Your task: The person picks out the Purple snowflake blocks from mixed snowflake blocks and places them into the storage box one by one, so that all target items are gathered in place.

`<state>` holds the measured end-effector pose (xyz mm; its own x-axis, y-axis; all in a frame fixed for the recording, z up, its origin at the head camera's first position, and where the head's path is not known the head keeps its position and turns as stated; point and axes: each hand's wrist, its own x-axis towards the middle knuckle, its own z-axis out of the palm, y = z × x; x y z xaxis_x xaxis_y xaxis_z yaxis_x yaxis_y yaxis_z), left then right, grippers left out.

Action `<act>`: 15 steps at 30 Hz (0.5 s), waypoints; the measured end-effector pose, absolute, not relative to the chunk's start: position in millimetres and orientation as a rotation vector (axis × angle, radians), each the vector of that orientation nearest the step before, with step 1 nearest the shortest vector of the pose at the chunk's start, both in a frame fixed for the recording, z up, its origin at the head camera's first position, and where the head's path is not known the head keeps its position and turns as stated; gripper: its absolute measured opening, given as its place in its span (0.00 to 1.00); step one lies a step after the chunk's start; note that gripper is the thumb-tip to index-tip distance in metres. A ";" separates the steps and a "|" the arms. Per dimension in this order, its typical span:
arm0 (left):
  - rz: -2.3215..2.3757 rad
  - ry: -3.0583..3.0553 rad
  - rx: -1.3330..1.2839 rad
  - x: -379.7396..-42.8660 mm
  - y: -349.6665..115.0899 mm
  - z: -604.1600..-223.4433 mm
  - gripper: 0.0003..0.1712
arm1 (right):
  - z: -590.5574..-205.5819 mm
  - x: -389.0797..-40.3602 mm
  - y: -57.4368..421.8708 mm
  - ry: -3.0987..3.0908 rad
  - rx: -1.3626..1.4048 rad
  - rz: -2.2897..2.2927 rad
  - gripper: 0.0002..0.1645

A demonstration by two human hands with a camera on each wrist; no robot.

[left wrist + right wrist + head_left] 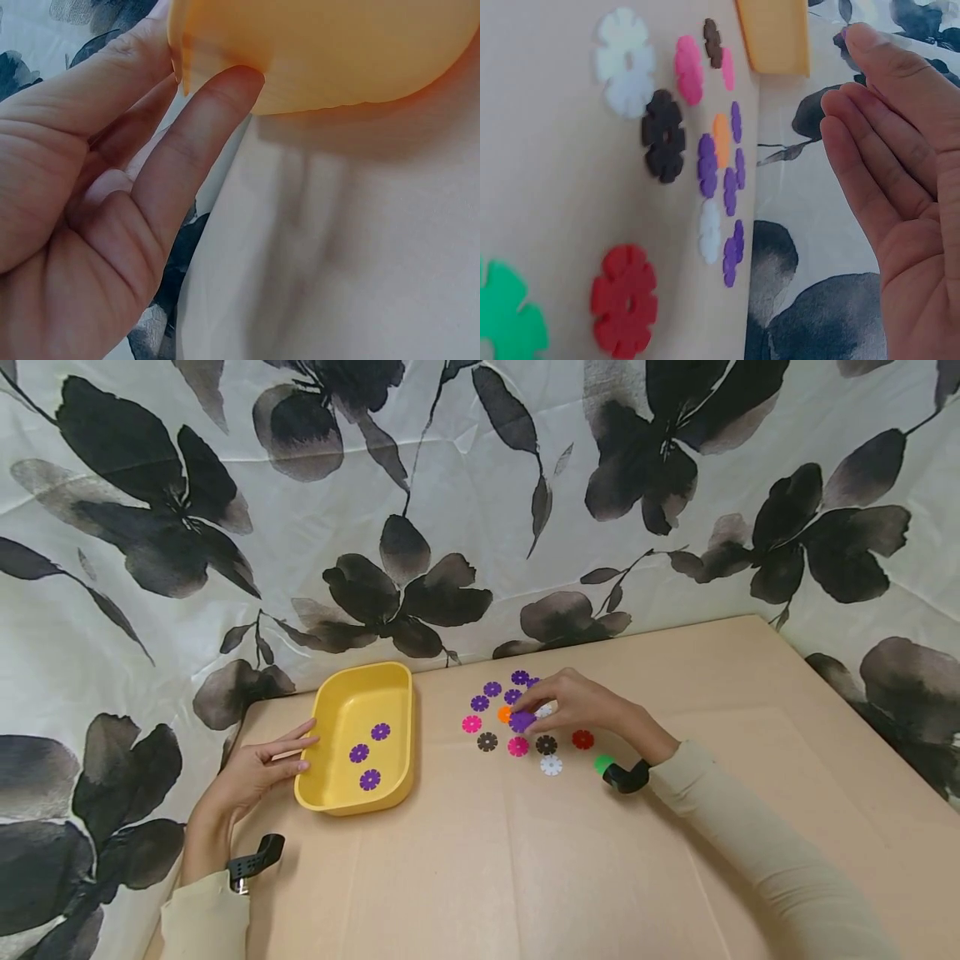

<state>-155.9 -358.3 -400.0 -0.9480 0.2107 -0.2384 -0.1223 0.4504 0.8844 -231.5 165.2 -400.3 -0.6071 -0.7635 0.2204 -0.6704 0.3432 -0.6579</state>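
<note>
My left hand (258, 772) holds the left rim of a yellow tray (408, 727). In the left wrist view one fingertip lies against the tray's outer wall (337, 52), while other fingers reach the rim. Three purple flower-shaped discs (359, 752) lie inside. Over the loose discs, my right hand (573, 700) pinches a purple flower-shaped disc (522, 721). Only a sliver of purple shows past the thumb in the right wrist view. Beneath and around that hand lie more purple discs (492, 689), an orange disc (504, 714) and a white disc (709, 231), partly covered in the head view.
Nearer me on the table (450, 877) lie pink discs (518, 746), dark discs (487, 742), a white disc (551, 765) and a red disc (582, 740). A green disc (603, 764) is partly behind the right wrist camera (627, 777). Floral cloth (465, 468) hangs behind the table.
</note>
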 end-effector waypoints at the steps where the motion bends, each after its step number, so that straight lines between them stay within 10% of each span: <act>1: 1.496 2.391 0.073 -156.0 -357.9 -400.0 0.32 | -399.6 -231.0 164.0 2.475 -1.319 -1.119 0.25; 15: 1.550 2.341 0.077 -158.4 -357.4 -401.1 0.32 | -397.1 -234.4 141.7 2.453 -1.389 -1.229 0.25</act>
<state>-158.4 -357.4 -401.1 -0.9437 0.2246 -0.2430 -0.1359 0.4063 0.9036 -234.4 141.7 -397.1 -0.5902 -0.7463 0.3077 -0.6932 0.2732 -0.6670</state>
